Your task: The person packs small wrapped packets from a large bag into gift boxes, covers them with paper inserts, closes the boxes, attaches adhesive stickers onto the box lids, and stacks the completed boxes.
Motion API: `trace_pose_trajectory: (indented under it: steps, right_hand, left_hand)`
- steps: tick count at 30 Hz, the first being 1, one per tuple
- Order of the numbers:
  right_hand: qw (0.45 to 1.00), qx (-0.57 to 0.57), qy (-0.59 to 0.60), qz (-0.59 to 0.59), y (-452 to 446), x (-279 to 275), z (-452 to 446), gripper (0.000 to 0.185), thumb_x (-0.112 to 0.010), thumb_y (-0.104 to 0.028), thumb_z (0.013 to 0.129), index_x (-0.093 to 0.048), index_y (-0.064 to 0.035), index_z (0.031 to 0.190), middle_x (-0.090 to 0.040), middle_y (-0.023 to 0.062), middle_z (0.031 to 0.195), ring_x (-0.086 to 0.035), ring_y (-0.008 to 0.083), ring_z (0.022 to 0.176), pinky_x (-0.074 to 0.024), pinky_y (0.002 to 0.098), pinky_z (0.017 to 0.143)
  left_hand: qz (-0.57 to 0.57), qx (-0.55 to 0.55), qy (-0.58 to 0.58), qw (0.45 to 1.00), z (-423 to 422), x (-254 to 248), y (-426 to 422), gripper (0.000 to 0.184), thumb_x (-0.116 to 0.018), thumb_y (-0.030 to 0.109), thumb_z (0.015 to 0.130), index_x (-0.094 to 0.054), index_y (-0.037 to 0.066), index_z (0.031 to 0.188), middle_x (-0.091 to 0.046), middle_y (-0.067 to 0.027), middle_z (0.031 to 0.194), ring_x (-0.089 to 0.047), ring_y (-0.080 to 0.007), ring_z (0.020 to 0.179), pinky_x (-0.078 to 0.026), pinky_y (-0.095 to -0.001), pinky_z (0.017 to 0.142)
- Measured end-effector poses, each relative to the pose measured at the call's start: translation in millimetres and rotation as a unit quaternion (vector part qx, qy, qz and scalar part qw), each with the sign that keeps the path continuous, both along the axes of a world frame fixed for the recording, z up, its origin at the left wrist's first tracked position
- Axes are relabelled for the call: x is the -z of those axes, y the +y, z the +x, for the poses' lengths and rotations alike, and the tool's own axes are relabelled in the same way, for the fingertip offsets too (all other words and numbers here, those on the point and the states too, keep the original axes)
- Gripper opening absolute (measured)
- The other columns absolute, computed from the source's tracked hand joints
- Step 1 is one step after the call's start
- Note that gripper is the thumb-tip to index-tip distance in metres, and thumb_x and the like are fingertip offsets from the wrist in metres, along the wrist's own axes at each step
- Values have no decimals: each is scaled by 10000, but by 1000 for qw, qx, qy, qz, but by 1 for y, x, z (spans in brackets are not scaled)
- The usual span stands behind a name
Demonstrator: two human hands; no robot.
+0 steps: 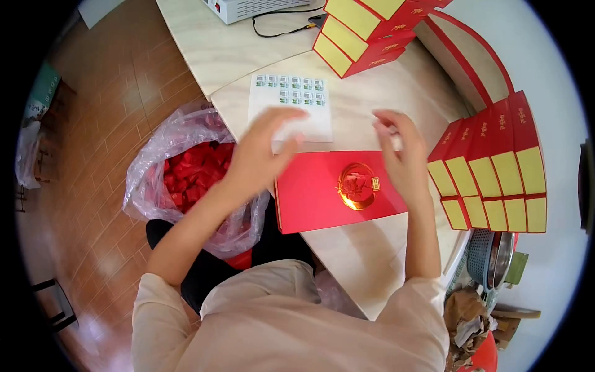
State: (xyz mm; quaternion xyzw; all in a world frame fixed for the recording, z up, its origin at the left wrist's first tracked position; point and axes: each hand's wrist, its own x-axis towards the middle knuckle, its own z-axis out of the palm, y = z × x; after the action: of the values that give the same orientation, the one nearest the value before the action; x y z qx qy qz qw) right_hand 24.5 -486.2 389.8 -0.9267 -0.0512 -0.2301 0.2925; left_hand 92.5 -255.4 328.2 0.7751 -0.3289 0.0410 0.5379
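Observation:
A flat red box (310, 192) with a shiny gold round emblem lies on the table before me. My left hand (268, 146) is raised over its far left corner, thumb apart from the fingers, holding nothing. Partly under that hand in the view is a white sticker sheet (263, 99) with rows of small printed labels. My right hand (403, 146) hovers by the box's right edge, fingers curved and apart, with nothing visible in it. Both hands are slightly blurred.
Red-and-yellow boxes (496, 142) are stacked at the right, and another stack (365, 37) stands at the back. A clear plastic bag (149, 167) of red pieces sits left of the table (365, 266). A white device (248, 7) with a black cable is at the far edge.

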Motion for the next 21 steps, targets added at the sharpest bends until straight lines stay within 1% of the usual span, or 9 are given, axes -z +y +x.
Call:
trace_pose_trajectory:
  steps: [3, 4, 5, 6, 8, 10, 11, 15, 21]
  right_hand:
    - [992, -104, -12, -66, 22, 9, 61, 199, -601, -75, 855, -621, -29, 1048, -623, 153, 998, -614, 291, 907, -498, 384, 783]
    - [989, -114, 7, -96, 28, 17, 82, 215, -613, -84, 843, -628, -32, 1051, -626, 148, 1000, -609, 292, 924, -499, 385, 792]
    - [984, -123, 27, -126, 32, 28, 101, 232, -625, -93, 831, -634, -36, 1055, -628, 143, 1003, -605, 293, 940, -499, 387, 801]
    - [978, -125, 68, -152, 32, 43, 122, 279, -631, -160, 835, -626, -32, 1083, -613, 152, 1043, -586, 305, 993, -496, 395, 825]
    - [971, -128, 106, -172, 38, 70, 147, 337, -637, -227, 840, -617, -29, 1112, -599, 161, 1083, -568, 317, 1045, -492, 403, 850]
    - [946, -46, 242, -213, 46, 96, 161, 550, -623, -396, 835, -555, -19, 1229, -515, 214, 1248, -487, 376, 1174, -451, 434, 946]
    - [951, -34, 172, -256, 49, 114, 164, 712, -596, -504, 823, -472, -21, 1331, -412, 258, 1356, -414, 422, 1250, -390, 467, 1017]
    - [956, -38, 214, -199, 46, 112, 164, 752, -609, -510, 814, -436, -33, 1370, -381, 266, 1396, -393, 413, 1279, -368, 457, 1041]
    - [953, -52, 236, -183, 48, 101, 163, 604, -595, -444, 845, -542, -23, 1275, -403, 271, 1389, -424, 408, 1261, -393, 435, 1021]
  left_hand:
    - [105, -145, -86, 980, 56, 52, -1, 444, -610, 211, 873, -516, 7, 1256, -502, -175, 1307, -444, -331, 1249, -328, -423, 1057]
    - [104, -148, -92, 979, 63, 67, -1, 444, -610, 211, 873, -516, 7, 1256, -502, -175, 1307, -444, -331, 1249, -328, -423, 1057]
    - [174, -174, -111, 963, 69, 80, -2, 487, -615, 237, 870, -497, 9, 1284, -462, -172, 1356, -392, -330, 1296, -287, -453, 1078]
    - [243, -199, -129, 941, 75, 87, -2, 531, -620, 263, 867, -477, 10, 1312, -421, -168, 1405, -340, -328, 1343, -246, -483, 1099]
    - [244, -194, -118, 943, 78, 93, -5, 558, -621, 293, 858, -475, 10, 1316, -400, -173, 1420, -309, -318, 1362, -210, -499, 1109]
    - [250, -187, -101, 944, 80, 95, -6, 586, -622, 322, 849, -472, 10, 1321, -378, -177, 1435, -279, -308, 1382, -174, -514, 1120]
    - [251, -193, -98, 943, 83, 94, -8, 603, -618, 351, 848, -471, 15, 1326, -376, -175, 1438, -282, -307, 1381, -169, -507, 1122]
    - [262, -217, -69, 938, 94, 91, -18, 657, -627, 409, 833, -462, 28, 1342, -370, -167, 1448, -288, -300, 1378, -150, -500, 1127]
    - [262, -210, -58, 940, 98, 87, -21, 676, -621, 440, 838, -448, 56, 1367, -348, -172, 1465, -270, -284, 1393, -149, -500, 1122]
